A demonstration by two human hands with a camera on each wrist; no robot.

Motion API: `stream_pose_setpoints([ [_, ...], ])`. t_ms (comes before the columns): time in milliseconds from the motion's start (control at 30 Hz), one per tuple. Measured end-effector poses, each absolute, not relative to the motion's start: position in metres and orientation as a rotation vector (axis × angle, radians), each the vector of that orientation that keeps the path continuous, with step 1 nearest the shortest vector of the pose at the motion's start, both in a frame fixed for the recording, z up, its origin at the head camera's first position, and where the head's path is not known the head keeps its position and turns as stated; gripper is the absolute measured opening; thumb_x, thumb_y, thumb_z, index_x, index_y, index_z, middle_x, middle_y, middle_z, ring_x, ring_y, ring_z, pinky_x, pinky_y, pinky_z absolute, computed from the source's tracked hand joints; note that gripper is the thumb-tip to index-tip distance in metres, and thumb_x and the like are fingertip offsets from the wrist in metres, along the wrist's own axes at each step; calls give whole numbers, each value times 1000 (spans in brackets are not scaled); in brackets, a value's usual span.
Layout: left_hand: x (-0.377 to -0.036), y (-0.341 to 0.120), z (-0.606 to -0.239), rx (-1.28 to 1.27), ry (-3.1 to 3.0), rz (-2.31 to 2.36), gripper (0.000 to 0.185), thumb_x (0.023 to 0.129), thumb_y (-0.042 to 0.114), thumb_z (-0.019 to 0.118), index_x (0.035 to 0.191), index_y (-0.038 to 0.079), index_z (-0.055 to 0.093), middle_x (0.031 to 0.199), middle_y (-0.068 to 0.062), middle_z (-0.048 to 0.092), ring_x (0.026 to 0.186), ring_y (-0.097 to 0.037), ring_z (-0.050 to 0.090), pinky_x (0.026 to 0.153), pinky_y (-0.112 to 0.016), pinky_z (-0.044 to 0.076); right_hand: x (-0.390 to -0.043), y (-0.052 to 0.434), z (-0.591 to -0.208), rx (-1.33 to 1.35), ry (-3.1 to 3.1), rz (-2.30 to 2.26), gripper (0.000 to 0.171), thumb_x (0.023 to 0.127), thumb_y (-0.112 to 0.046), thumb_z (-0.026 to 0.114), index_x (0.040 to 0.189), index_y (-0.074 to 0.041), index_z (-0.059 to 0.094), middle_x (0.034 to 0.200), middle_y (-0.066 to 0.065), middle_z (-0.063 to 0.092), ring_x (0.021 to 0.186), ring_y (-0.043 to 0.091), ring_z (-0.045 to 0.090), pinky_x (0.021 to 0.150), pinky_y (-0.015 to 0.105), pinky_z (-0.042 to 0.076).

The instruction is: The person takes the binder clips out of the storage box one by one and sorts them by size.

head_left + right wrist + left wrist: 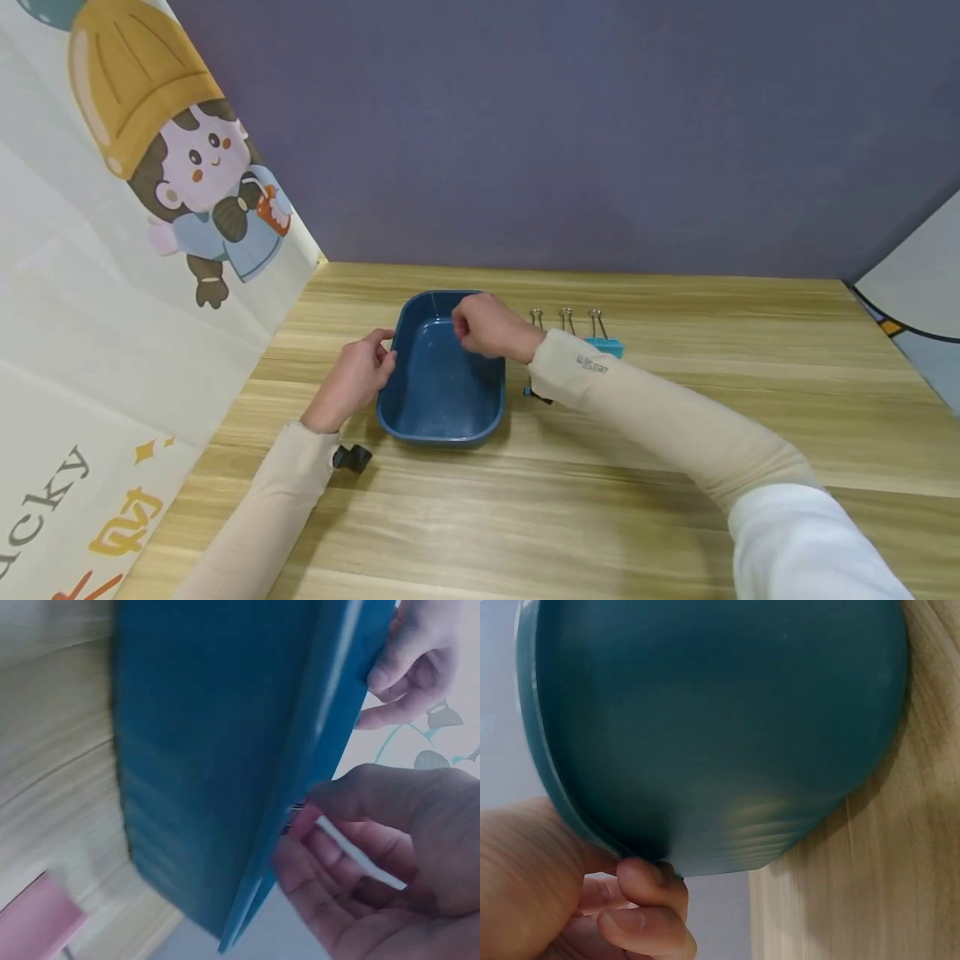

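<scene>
A deep blue plastic bin with rounded corners stands on the wooden table. At its left rim, my left hand pinches the edge; the left wrist view shows the fingers at the rim. My right hand is over the bin's far right side. In the right wrist view, its thumb and fingertips pinch a small pinkish-red piece with thin metal wires and a white strip, against the bin's rim. Fingers partly cover this piece, so its kind is unclear.
Right of the bin stand several binder clips, a teal one among them, partly behind my right sleeve. A pink block-like thing lies near the bin. A small dark thing lies beside the sleeve. A dark wall rises behind the table.
</scene>
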State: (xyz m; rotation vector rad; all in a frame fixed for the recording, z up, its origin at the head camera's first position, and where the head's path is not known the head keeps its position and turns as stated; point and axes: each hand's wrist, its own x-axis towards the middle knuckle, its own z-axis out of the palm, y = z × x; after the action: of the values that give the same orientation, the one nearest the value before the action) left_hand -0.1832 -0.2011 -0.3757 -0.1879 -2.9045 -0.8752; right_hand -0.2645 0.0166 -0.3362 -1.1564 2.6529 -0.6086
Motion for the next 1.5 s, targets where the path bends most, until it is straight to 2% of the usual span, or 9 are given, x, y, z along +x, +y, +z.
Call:
stream_pose_setpoints([
  [333,-183,-202,-377,-212,-2893,-873,35,92,6,56,124,-8,52,71,-5,56,54,-14,50,49,-29,44,-259,44,-330,-1440,2617,-748,15,83,1,64,82,-14,62,85,-1,53,77,15,53,67,24,45],
  [500,-182,-204,-378,-220,-2880,-874,35,92,5,56,123,-8,52,70,-5,56,52,-13,50,49,-29,43,-252,54,-310,-1510,2585,-869,15,84,0,65,84,-14,63,86,-3,54,76,16,53,67,25,46],
  [667,-182,-205,-379,-206,-2891,-883,35,92,6,57,124,-8,52,71,-5,56,52,-13,50,48,-29,43,-247,64,-300,-1581,2611,-890,17,84,0,64,83,-16,63,85,-6,54,75,10,52,67,24,46],
  [800,-182,-205,-379,-205,-2898,-876,36,92,6,56,124,-8,52,72,-5,56,53,-14,49,48,-29,43,-246,75,-300,-1608,2627,-911,18,84,0,65,84,-18,64,86,-8,54,77,8,53,70,25,46],
  [900,-182,-205,-379,-205,-2901,-868,36,92,7,56,124,-8,52,72,-5,56,53,-14,49,49,-29,43,-246,84,-303,-1656,2635,-947,16,82,1,66,85,-15,65,87,-4,57,80,9,56,72,26,47],
  [1100,-182,-204,-379,-203,-2906,-865,36,92,7,56,124,-8,52,72,-5,56,53,-14,49,49,-29,43,-246,107,-311,-1753,2658,-1029,18,78,7,65,84,-10,63,86,0,58,76,15,57,66,30,48],
  [1200,-182,-204,-379,-205,-2908,-859,36,92,7,56,124,-8,52,72,-5,56,53,-14,49,49,-29,43,-246,119,-315,-1764,2668,-1028,19,76,7,66,80,-12,63,84,-1,58,75,16,56,67,30,48],
  [1367,-182,-204,-377,-211,-2904,-855,35,92,6,56,124,-9,52,72,-5,55,54,-14,49,49,-29,42,-244,139,-321,-1693,2716,-925,21,78,2,69,78,-18,62,88,-7,57,77,8,53,66,29,47],
  [1500,-183,-203,-377,-219,-2908,-863,35,92,6,55,124,-9,51,72,-6,55,53,-14,49,48,-29,42,-243,157,-326,-1626,2742,-886,20,79,-1,71,79,-19,64,89,-8,56,78,11,55,67,29,47],
])
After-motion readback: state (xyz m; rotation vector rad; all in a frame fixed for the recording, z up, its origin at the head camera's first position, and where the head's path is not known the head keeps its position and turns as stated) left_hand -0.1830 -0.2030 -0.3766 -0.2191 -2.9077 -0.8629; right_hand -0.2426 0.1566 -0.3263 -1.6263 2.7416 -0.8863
